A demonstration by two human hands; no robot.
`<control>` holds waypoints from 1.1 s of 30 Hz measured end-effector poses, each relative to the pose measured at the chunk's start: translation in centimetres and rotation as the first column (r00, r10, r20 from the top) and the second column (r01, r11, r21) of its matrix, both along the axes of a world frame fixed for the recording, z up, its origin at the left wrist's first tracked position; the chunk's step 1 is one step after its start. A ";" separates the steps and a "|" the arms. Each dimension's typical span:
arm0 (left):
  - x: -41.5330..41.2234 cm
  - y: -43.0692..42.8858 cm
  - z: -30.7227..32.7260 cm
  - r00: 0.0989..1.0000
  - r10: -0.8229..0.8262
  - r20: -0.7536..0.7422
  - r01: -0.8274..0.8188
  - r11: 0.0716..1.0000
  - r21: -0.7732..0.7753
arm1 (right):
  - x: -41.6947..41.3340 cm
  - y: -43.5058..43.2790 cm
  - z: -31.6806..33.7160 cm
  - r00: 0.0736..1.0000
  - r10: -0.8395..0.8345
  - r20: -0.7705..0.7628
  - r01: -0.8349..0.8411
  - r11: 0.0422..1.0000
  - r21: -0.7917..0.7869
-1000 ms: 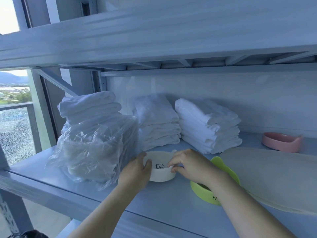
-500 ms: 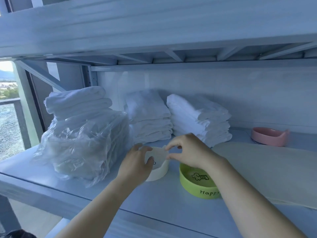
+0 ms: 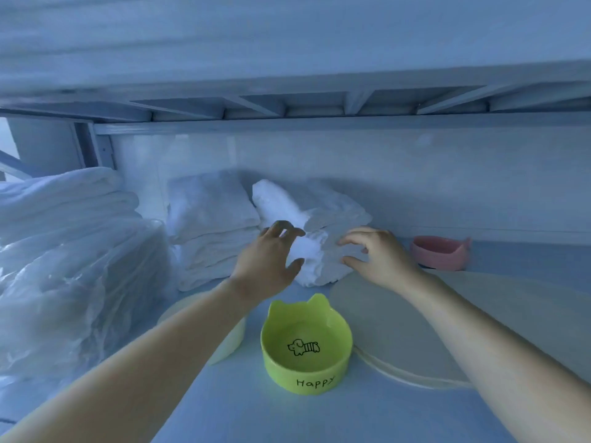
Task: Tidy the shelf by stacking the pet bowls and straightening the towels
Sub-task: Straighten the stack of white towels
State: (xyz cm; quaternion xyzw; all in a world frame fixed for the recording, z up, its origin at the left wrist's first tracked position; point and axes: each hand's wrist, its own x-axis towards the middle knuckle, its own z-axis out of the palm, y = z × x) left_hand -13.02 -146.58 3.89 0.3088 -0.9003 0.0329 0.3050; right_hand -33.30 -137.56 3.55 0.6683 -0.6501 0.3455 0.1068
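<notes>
Both hands reach to the back of the shelf, toward the right-hand stack of folded white towels. The left hand has its fingers spread apart and curled in front of the stack's left front corner; whether they touch the cloth cannot be told. The right hand is likewise spread, thumb below and fingertips against or just short of the stack's front right edge, gripping nothing. A second stack of white towels sits just to the left, and further left a larger pile of towels rests partly inside a clear plastic bag. Near the front stands a green pet bowl with small ears on its rim, a dog drawing inside and "Happy" on its wall. Just left of it, a white bowl is mostly hidden under the left forearm. A pink bowl sits at the back right, well apart from the other two. A flat, pale oval mat lies right of the green bowl, beneath the right forearm.
</notes>
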 end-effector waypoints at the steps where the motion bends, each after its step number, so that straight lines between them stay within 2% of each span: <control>1: -0.8 -0.5 0.3 1.000 0.005 0.013 -0.004 1.000 -0.030 | -0.7 -0.2 -0.1 1.000 -0.003 0.001 0.003 1.000 0.001; 7: -5.8 -1.4 0.6 1.000 0.013 0.015 -0.011 0.995 -0.102 | -3.2 -1.4 -0.8 1.000 0.008 0.010 -0.007 1.000 -0.025; 14: -8.6 -2.6 -0.7 0.987 0.132 0.088 -0.124 0.987 -0.098 | -5.5 -3.1 -1.6 0.999 0.017 -0.049 -0.018 1.000 -0.022; 20: -9.6 -3.9 -0.8 0.974 0.199 0.105 -0.190 0.977 -0.091 | -6.6 -5.8 -1.0 0.986 -0.010 -0.169 0.012 1.000 0.010; 24: -9.3 -4.6 -1.4 0.987 0.149 0.061 -0.147 0.989 -0.033 | -7.0 -7.5 -0.8 0.954 0.006 -0.299 0.014 0.998 0.066; 27: -9.0 -5.1 -1.9 0.992 0.117 0.043 -0.116 0.993 -0.039 | -6.9 -8.6 -0.9 0.902 -0.052 -0.428 0.091 0.993 0.073; 33: -8.8 -6.1 -2.0 0.993 0.105 0.047 -0.103 0.994 -0.037 | -7.2 -9.8 -0.3 0.868 -0.067 -0.491 0.129 0.987 0.092</control>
